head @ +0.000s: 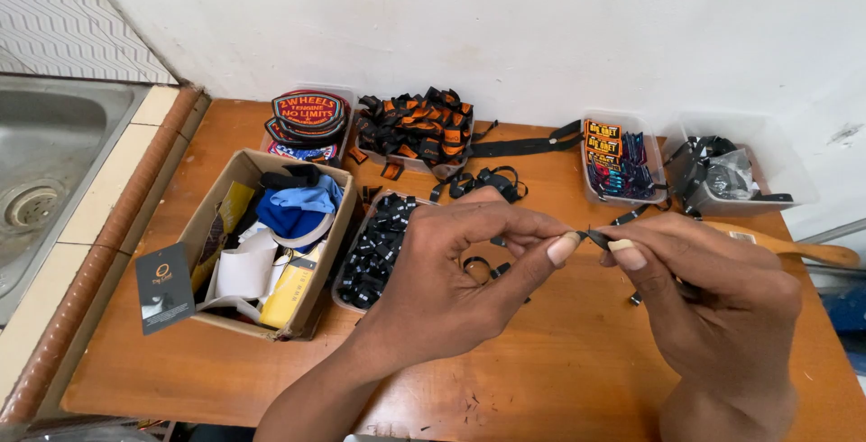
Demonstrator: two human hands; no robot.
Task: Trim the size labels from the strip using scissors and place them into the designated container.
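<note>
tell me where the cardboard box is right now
In the head view the cardboard box sits on the left of the wooden table, between the steel sink and the tray of small black tags, left of the left hand.

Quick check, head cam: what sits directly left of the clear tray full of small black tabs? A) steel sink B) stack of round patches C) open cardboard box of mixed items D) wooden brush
C: the open cardboard box of mixed items stands right beside the tray of black tabs on the wooden table, just behind the left hand.
</note>
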